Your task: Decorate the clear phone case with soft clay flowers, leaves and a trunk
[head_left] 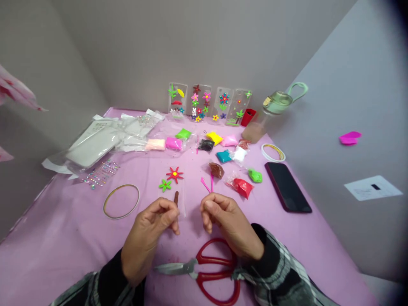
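Note:
My left hand (pixel 157 225) is closed, thumb pressed to the bent forefinger; anything in the pinch is too small or hidden to make out. Just beyond its fingertips lies a brown clay strip (pixel 176 197), its lower end covered by the hand. The strip is on a clear phone case (pixel 181 208), which also bears a red clay flower (pixel 174 174) and a green clay flower (pixel 165 185). Opposite, my right hand (pixel 225 219) is closed too, fingers curled under the thumb, contents hidden. Pink modelling tools (pixel 210 185) lie right beyond it. Red-handled scissors (pixel 204 270) rest below both hands.
Bagged clay packs, including brown (pixel 216 170) and red (pixel 241 188), are spread beyond the hands. Decorated phone cases (pixel 200 102) lean against the wall. A bottle (pixel 267 114), tape roll (pixel 273 153) and phone (pixel 287 187) stand right; a ring (pixel 104 199) and plastic packaging (pixel 92 146) lie left.

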Tool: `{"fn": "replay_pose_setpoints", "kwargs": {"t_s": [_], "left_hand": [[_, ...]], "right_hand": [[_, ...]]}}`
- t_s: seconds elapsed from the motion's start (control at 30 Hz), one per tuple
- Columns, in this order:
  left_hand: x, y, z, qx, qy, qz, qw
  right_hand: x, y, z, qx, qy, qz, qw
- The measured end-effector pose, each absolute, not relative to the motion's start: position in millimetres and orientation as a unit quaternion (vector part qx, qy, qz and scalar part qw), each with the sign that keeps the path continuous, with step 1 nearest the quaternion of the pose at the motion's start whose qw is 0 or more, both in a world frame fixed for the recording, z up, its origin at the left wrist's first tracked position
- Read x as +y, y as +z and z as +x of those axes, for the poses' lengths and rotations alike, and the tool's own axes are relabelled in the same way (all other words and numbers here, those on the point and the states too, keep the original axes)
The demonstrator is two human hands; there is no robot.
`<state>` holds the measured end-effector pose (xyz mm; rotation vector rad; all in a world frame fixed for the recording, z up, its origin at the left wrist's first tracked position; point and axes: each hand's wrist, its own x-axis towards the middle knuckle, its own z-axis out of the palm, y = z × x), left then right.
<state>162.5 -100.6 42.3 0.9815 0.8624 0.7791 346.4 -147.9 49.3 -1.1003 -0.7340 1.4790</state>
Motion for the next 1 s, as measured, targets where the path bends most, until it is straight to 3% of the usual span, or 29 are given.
{"fn": "replay_pose_setpoints", "kwargs": {"t_s": [0.47, 1.0], "left_hand": [[-101.2, 47.6, 161.4, 0.367, 0.328, 0.466, 0.735], [-101.9, 47.5, 161.8, 0.378, 0.334, 0.453, 0.734]], "right_hand": [[-151.2, 53.0, 345.1, -0.344, 0.606, -0.501, 0.514], [-150.3, 50.3, 346.9, -0.333, 0.582, -0.515, 0.534]]}}
